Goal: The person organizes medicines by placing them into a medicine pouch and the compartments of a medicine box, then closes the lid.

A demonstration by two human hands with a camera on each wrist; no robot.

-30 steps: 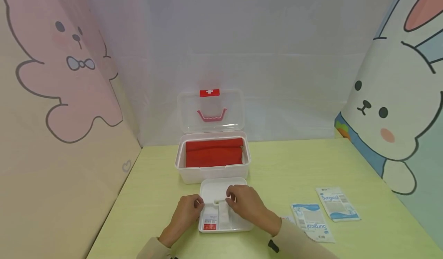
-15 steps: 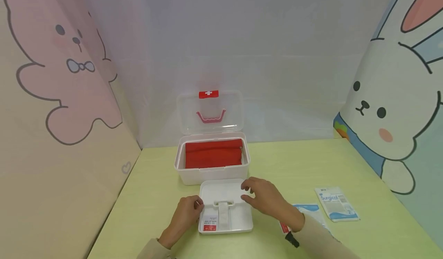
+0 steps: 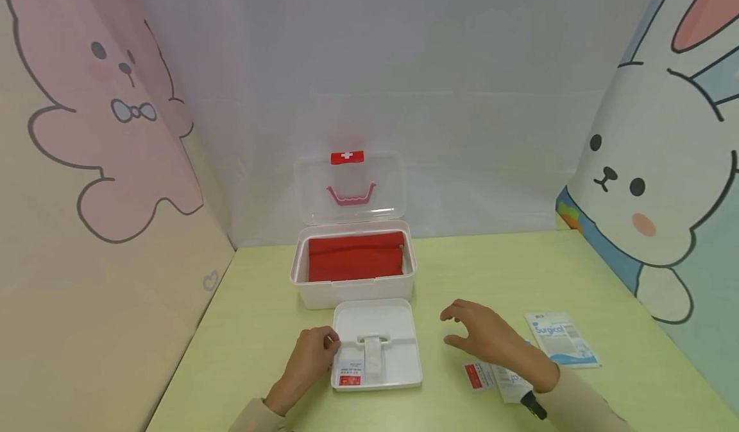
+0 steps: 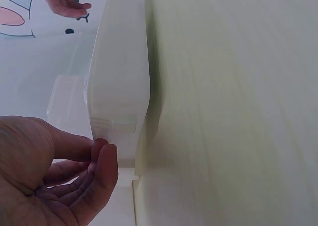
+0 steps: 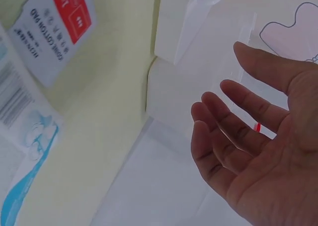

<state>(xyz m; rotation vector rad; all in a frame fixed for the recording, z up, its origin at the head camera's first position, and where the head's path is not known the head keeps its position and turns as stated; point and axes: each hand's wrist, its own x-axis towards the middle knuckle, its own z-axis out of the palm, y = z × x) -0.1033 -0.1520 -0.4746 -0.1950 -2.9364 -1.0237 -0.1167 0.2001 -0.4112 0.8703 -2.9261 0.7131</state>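
My left hand (image 3: 312,354) pinches the left rim of a shallow white tray (image 3: 369,317) between thumb and fingers; the tray's outer wall (image 4: 120,67) fills the middle of the left wrist view. In its front left compartment lies a small white packet (image 3: 350,373) with a red label. Beside that, a white strip (image 3: 373,358) runs forward from under the tray's small handle. My right hand (image 3: 484,334) hovers right of the tray with fingers loosely bent and nothing in them. Below it on the table are a cotton pad packet (image 5: 54,35) and a partly hidden "Surgical" packet (image 3: 510,384).
Behind the tray stands a white first-aid box (image 3: 353,294), its clear lid (image 3: 314,194) raised and a folded red cloth (image 3: 355,259) inside. Another "Surgical" packet (image 3: 562,339) lies on the table at right. Printed cartoon sheets (image 3: 127,162) wall the sides.
My right hand has left the tray's handle area and moved right, over the packets. The white strip now lies flat beneath the handle. My left hand has stayed at the tray rim.
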